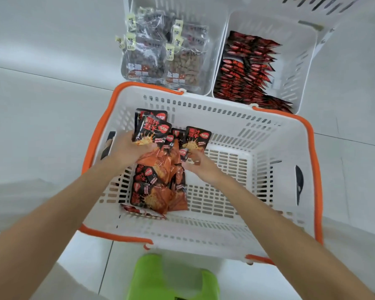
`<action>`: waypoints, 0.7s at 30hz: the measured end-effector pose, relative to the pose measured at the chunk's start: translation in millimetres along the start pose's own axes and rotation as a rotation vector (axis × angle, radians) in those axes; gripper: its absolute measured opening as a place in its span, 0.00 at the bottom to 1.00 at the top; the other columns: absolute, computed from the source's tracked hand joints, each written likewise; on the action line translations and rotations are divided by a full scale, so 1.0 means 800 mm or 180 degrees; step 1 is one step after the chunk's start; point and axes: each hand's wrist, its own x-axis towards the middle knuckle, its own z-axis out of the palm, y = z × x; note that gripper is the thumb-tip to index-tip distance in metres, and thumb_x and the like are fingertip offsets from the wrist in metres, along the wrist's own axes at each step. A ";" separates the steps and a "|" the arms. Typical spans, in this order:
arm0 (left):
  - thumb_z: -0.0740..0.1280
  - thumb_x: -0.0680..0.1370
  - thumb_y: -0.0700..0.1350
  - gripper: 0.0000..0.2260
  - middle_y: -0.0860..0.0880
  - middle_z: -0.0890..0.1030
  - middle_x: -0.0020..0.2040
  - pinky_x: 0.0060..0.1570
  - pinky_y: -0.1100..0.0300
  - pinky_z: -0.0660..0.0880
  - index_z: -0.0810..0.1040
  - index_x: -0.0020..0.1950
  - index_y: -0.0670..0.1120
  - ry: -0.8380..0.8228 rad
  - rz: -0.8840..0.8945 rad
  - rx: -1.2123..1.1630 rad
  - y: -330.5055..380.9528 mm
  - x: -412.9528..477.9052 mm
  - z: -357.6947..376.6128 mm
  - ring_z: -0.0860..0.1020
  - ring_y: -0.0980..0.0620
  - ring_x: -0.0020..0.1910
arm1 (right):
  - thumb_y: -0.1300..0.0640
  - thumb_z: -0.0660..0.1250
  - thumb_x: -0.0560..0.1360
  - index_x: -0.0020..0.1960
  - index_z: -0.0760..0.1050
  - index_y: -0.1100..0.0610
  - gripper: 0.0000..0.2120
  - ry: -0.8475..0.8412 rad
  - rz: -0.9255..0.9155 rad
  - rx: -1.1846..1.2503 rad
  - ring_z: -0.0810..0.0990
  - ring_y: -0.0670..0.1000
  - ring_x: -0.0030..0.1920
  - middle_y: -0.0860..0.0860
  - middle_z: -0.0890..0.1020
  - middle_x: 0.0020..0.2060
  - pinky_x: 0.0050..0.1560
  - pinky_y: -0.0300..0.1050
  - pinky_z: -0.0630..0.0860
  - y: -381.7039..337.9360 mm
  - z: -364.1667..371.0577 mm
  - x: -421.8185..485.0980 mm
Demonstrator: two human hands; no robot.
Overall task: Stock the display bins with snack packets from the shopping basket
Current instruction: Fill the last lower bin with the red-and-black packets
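Pale tiles [41, 105] surround the shopping basket [279, 135], which sits just before the two display bins [294, 61], probably so packets travel little. The left hand [126, 150] curls around a gathered stack of snack packets [152, 131]. The right hand [199, 163] pinches one small packet [184, 153] above the heap [158, 187] in the basket's left side, seemingly building a handful.

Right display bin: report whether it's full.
Partly full: the right display bin holds rows of red-black packets along its left side; its right side is bare.
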 end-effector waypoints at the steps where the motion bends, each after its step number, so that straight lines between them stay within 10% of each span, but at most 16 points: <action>1: 0.76 0.72 0.45 0.14 0.46 0.85 0.48 0.50 0.50 0.81 0.79 0.56 0.47 0.0001 -0.0015 -0.0080 -0.005 0.000 -0.004 0.84 0.47 0.47 | 0.48 0.69 0.77 0.79 0.51 0.55 0.39 -0.0225 0.0224 0.0002 0.62 0.54 0.75 0.51 0.62 0.76 0.68 0.47 0.66 0.014 0.014 0.006; 4: 0.74 0.74 0.41 0.14 0.43 0.85 0.48 0.43 0.54 0.83 0.78 0.58 0.44 -0.0097 0.0059 -0.0178 -0.007 -0.005 -0.004 0.85 0.49 0.43 | 0.54 0.74 0.73 0.80 0.44 0.54 0.48 -0.0415 0.0505 0.0527 0.60 0.55 0.76 0.51 0.58 0.77 0.71 0.52 0.64 0.037 0.053 0.016; 8: 0.70 0.77 0.41 0.13 0.44 0.84 0.49 0.36 0.63 0.80 0.77 0.61 0.41 -0.0219 0.0072 -0.0330 -0.009 -0.009 0.001 0.85 0.53 0.40 | 0.64 0.74 0.73 0.63 0.77 0.64 0.19 -0.0033 0.0381 0.0401 0.81 0.52 0.51 0.57 0.81 0.56 0.53 0.44 0.76 0.055 0.070 0.022; 14: 0.66 0.79 0.52 0.23 0.46 0.80 0.63 0.47 0.54 0.82 0.68 0.73 0.50 -0.0624 -0.0130 -0.0466 -0.020 -0.002 0.007 0.84 0.49 0.53 | 0.62 0.66 0.79 0.64 0.74 0.60 0.14 0.0395 0.0169 0.0297 0.80 0.43 0.37 0.50 0.77 0.54 0.32 0.33 0.75 0.034 -0.030 -0.010; 18: 0.65 0.77 0.58 0.26 0.48 0.72 0.70 0.46 0.61 0.81 0.65 0.72 0.51 -0.0853 -0.0211 -0.0581 -0.004 -0.006 0.043 0.78 0.48 0.63 | 0.61 0.72 0.75 0.57 0.78 0.58 0.11 0.0519 -0.0150 0.1372 0.83 0.58 0.53 0.55 0.84 0.51 0.57 0.56 0.80 0.003 -0.072 -0.029; 21: 0.71 0.75 0.54 0.29 0.52 0.73 0.67 0.41 0.66 0.80 0.64 0.71 0.49 -0.1203 -0.0260 -0.0343 0.009 -0.019 0.080 0.78 0.51 0.59 | 0.61 0.73 0.74 0.55 0.80 0.57 0.10 0.0699 -0.0460 0.1562 0.83 0.60 0.52 0.57 0.84 0.51 0.55 0.58 0.80 -0.022 -0.049 -0.029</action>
